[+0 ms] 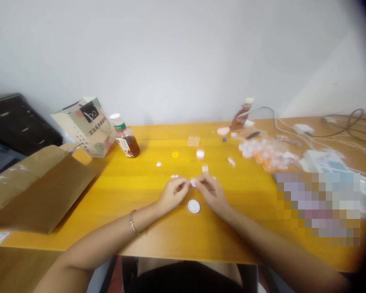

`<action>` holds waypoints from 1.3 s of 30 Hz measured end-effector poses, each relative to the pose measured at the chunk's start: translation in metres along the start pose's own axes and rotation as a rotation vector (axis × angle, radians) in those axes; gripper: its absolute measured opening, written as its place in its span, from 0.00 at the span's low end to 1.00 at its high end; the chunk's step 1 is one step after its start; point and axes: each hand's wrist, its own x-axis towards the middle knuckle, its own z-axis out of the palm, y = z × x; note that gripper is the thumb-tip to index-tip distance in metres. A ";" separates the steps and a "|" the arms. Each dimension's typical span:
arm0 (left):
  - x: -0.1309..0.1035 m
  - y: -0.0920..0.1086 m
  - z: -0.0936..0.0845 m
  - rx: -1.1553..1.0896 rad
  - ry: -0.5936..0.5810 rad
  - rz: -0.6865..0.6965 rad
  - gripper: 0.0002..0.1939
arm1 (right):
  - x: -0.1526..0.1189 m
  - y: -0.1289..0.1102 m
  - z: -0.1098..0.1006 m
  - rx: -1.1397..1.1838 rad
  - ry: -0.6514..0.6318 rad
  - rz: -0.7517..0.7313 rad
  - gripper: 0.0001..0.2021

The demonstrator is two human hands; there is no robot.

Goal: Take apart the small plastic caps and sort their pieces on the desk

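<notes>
Over the middle of the table, my left hand (175,192) and my right hand (212,192) meet at their fingertips, both closed in a pinch. Between them is a small white piece (193,183), too blurred to name more closely. A flat white round lid (194,206) lies on the table just below my hands. Past my fingers are a small white piece (204,169), a white round cap (200,154), a yellow disc (175,154) and a tiny white disc (158,164). Other small white bits are partly hidden behind my hands.
A cardboard box (45,191), a paper bag (93,126) and a bottle of brown liquid (127,140) stand left. At the back is a clear square case (193,141). To the right are another bottle (241,116), clustered plastic containers (266,154) and cables (347,130).
</notes>
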 end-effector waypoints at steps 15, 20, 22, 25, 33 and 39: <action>-0.002 0.002 -0.001 -0.381 -0.106 -0.150 0.18 | 0.004 0.003 -0.002 0.324 -0.114 0.149 0.08; 0.000 -0.003 -0.003 -0.460 -0.107 -0.167 0.18 | 0.005 0.007 -0.009 0.241 -0.169 0.094 0.13; 0.000 -0.002 -0.003 -0.449 -0.124 -0.161 0.18 | 0.004 0.007 -0.011 0.156 -0.198 0.069 0.14; -0.002 0.000 -0.004 -0.409 -0.136 -0.147 0.18 | 0.003 0.004 -0.010 0.029 -0.250 0.043 0.15; -0.003 0.000 -0.001 -0.400 -0.067 -0.167 0.17 | 0.004 -0.001 -0.004 -0.049 -0.266 0.117 0.17; -0.003 0.000 -0.002 -0.405 -0.034 -0.188 0.18 | 0.006 0.004 -0.019 -0.484 -0.099 -0.233 0.16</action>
